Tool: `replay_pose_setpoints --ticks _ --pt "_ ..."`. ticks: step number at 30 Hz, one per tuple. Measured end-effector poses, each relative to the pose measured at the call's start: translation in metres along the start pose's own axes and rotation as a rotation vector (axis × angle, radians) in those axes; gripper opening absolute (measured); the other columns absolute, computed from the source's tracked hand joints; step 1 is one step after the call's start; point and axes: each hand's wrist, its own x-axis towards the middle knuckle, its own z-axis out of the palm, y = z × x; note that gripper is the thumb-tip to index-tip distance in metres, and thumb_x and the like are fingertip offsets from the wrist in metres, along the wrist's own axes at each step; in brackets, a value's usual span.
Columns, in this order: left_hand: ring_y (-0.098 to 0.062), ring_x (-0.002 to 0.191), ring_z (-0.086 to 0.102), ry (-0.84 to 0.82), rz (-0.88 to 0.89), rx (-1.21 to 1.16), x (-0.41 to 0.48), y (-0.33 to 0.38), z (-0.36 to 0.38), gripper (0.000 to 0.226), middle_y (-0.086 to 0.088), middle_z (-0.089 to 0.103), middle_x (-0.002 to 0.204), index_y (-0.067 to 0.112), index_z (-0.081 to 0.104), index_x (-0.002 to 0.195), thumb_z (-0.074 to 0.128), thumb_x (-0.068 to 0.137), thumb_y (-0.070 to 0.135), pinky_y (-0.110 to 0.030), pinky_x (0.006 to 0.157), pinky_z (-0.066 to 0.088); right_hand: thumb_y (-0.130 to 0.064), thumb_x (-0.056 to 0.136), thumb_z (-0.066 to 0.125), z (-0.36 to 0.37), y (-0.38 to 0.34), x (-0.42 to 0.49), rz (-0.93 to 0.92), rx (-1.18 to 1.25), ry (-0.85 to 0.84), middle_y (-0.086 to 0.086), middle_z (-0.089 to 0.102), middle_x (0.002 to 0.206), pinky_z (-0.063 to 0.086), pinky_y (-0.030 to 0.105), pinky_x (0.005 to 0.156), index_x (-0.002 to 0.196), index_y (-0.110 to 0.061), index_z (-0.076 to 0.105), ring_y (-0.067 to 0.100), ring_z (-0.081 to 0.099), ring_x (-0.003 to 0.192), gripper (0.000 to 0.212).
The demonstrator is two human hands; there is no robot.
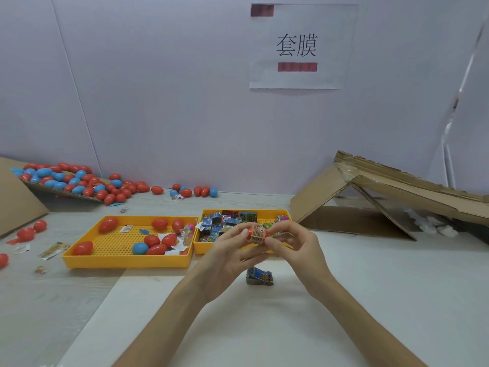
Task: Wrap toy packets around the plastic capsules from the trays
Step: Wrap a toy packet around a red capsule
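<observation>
Both hands hold one red capsule (257,233) with a printed toy packet wrapped round its middle, lifted in front of the right tray. My left hand (232,250) pinches its left end; my right hand (293,245) pinches its right end. The left yellow tray (79,258) holds several red capsules and one blue capsule (140,248). The right yellow tray (201,247) holds several folded toy packets (227,221). One blue packet (259,276) lies on the table below my hands.
A heap of red and blue capsules (74,181) spills from a cardboard flap at the back left. Loose capsules and wrappers lie left of the trays. An open cardboard box (370,202) lies on its side at the right. A paper sign (299,46) hangs on the wall.
</observation>
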Motion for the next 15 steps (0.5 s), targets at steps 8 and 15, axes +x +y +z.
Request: replay_pose_setpoints --ticks 8,15 --pt "-0.031 0.118 0.066 0.056 -0.032 0.09 -0.0003 -0.0014 0.0014 0.04 -0.016 0.07 0.122 0.005 0.061 0.122 0.069 0.09 0.03 -0.029 0.088 0.057 -0.034 0.083 0.072 -0.0001 -0.0015 0.0002 -0.024 0.004 0.018 -0.004 0.075 0.092 0.055 0.023 0.073 0.096 -0.023 0.075 0.014 0.069 0.084 0.018" --pt "-0.029 0.109 0.071 0.077 -0.037 0.115 -0.0002 -0.0019 0.0018 0.025 -0.014 0.073 0.112 0.008 0.058 0.106 0.064 0.09 0.026 -0.03 0.088 0.058 -0.027 0.077 0.077 -0.0015 0.0002 0.0014 0.014 0.084 -0.004 0.002 0.077 0.096 0.056 0.025 0.075 0.098 -0.019 0.077 0.019 0.071 0.087 0.022"
